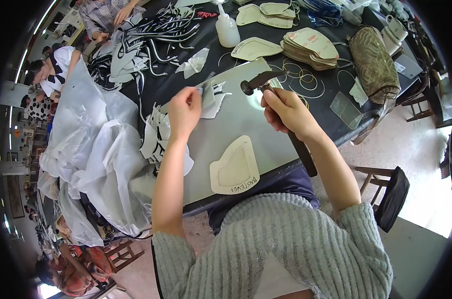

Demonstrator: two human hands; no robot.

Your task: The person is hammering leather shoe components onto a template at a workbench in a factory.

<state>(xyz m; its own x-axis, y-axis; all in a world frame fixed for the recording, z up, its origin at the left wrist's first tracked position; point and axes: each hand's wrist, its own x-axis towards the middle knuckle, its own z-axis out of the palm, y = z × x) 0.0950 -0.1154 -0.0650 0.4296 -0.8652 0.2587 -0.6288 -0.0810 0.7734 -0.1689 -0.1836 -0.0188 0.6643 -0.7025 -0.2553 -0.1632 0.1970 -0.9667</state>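
Note:
My right hand point(289, 113) is wrapped round a hammer point(304, 155), its dark head raised above the work board and its handle slanting down toward me. My left hand point(185, 110) is closed, fingers curled, over the board's left part; what its fingertips hold, if anything, is hidden. Right beside those fingers are white cut pieces point(213, 105) with dark edging. More such pieces point(158, 132) lie heaped left of my left wrist. A cream pattern template point(234, 169) with handwriting lies flat on the grey board point(275, 144) near its front edge.
A white squeeze bottle point(228, 32) stands at the back. Stacked templates point(310, 47), a patterned cylindrical bag point(373, 62) and a clear plate point(346, 110) are to the right. Plastic sheeting point(96, 149) covers the left side, near black-and-white strips point(156, 37). Other people sit further left.

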